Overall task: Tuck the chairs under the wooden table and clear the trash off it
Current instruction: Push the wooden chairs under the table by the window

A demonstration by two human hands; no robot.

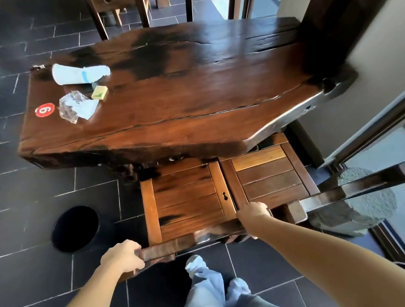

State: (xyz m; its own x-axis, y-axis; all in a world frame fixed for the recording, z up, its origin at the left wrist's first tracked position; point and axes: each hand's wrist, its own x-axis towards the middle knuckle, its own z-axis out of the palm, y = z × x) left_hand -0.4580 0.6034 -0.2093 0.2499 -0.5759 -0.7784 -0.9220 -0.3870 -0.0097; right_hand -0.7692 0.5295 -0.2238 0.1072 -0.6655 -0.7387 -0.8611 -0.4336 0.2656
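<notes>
**Push the near chair in square, then go for the rubbish**

A dark slate-tiled floor runs under everything here, with a glass door on the right and more wooden furniture at the far end of the room. Nearest the camera, the left hand is wrapped around the left end of the near chair's backrest rail, fingers curled over its top edge. The right hand is closed over the same rail further right, close to where the second chair sits beside it. Both slatted seats point toward the wooden table, and their far edges are already under its near lip.

To finish this step well, I would push evenly with both hands so the near chair slides straight, not skewed into its neighbour, which looks to be touching or nearly so. Watch the table's base just left of the seat.

A round dark bin sits on the floor to the left, handy for later. Farther off, at the table's left end, the trash waits: a crumpled clear wrapper, a small yellow box, and a tipped paper cup, beside a red number tag.
</notes>
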